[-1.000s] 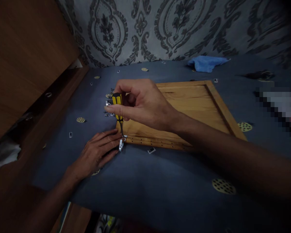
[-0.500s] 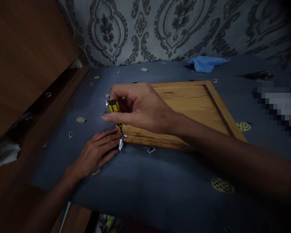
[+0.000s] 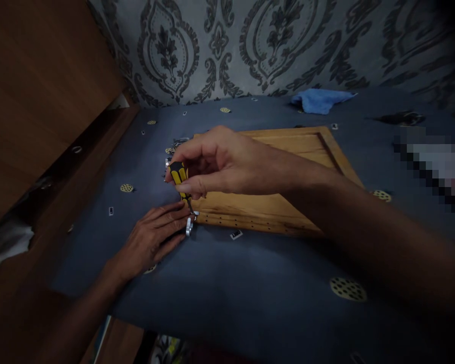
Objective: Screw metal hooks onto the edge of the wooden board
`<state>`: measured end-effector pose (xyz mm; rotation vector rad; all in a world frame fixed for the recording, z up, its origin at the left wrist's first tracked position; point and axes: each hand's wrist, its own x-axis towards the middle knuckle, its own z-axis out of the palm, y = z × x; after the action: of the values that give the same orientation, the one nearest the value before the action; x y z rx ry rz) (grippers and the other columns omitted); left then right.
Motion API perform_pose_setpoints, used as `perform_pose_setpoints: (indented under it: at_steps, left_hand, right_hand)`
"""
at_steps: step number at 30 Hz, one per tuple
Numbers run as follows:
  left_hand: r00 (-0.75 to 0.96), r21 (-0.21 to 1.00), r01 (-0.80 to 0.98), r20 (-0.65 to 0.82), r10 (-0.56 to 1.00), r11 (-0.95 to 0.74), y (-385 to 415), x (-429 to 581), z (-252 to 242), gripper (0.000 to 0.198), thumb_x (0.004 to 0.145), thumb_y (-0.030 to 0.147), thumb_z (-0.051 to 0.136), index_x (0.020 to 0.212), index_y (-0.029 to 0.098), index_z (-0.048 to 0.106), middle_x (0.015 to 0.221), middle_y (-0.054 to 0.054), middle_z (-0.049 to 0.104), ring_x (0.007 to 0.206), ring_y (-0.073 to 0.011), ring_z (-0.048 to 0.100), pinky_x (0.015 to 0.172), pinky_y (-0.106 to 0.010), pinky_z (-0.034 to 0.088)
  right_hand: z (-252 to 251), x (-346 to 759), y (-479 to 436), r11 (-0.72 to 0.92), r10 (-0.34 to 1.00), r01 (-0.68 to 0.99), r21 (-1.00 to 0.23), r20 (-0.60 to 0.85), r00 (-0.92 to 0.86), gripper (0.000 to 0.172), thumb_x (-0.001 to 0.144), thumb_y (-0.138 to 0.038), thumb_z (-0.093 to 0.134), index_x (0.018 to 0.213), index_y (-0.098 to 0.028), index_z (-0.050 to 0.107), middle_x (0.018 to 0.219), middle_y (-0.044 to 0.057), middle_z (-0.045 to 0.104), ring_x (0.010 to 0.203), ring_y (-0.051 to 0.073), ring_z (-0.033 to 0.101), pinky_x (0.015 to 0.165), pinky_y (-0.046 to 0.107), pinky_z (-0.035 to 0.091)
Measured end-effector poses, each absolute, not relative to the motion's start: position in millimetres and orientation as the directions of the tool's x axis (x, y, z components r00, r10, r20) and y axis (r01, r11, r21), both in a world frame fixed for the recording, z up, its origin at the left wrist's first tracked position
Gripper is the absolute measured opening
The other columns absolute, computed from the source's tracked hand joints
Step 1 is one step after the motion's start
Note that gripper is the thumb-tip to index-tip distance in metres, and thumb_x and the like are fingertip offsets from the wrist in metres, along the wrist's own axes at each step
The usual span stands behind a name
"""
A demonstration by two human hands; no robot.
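The left hand [image 3: 151, 232] is lying flat, fingers extended, nearer the curved silvery metal bracket [image 3: 189, 227] at the panel's near-left corner. The slim yellow-and-black screwdriver [image 3: 178, 174] is leaning steeply down toward it, the right hand [image 3: 223, 164] gripping the handle. I'm counting one bracket, one screwdriver, one brown rectangular wooden panel [image 3: 242, 208].

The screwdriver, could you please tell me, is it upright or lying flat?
Upright, slightly tilted: the right hand holds the screwdriver with its shaft pointing down.
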<state>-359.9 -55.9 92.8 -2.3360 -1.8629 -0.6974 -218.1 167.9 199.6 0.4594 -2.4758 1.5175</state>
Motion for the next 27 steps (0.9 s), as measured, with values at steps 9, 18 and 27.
perform_pose_setpoints:
  at_steps: [9, 18, 27]
  left_hand:
    - [0.163, 0.198, 0.948, 0.376, 0.912, -0.251, -56, -360, 96, 0.037, 0.11, 0.028, 0.053, 0.146, 0.023, 0.06, 0.136, -0.01, 0.075, 0.139, -0.0267, 0.063, 0.104, -0.043, 0.058]
    - [0.151, 0.214, 0.946, 0.372, 0.916, -0.243, -57, -360, 93, 0.038, 0.11, 0.028, 0.054, 0.148, 0.025, 0.06, 0.136, -0.009, 0.075, 0.138, -0.0275, 0.063, 0.104, -0.045, 0.059]
    - [0.147, 0.231, 0.943, 0.362, 0.92, -0.241, -57, -360, 93, 0.043, 0.11, 0.028, 0.054, 0.152, 0.027, 0.056, 0.138, -0.009, 0.074, 0.138, -0.0273, 0.063, 0.106, -0.044, 0.057]
  right_hand:
    - [186, -230, 160, 0.286, 0.001, -0.349, -0.892, 0.365, -0.931, 0.021, 0.09, -0.017, 0.075, 0.086, -0.018, 0.054, 0.076, -0.007, 0.061, 0.058, 0.004, 0.058, 0.055, 0.017, 0.051]
    - [191, -226, 165, 0.351, -0.069, -0.325, -0.878, 0.322, -0.944, 0.022, 0.091, -0.017, 0.075, 0.077, -0.018, 0.057, 0.071, -0.006, 0.058, 0.064, 0.007, 0.06, 0.061, 0.02, 0.055]
    - [189, -226, 165, 0.322, -0.101, -0.315, -0.893, 0.298, -0.949, 0.02, 0.093, -0.015, 0.069, 0.081, -0.018, 0.053, 0.081, -0.005, 0.063, 0.067, 0.007, 0.064, 0.062, 0.019, 0.055]
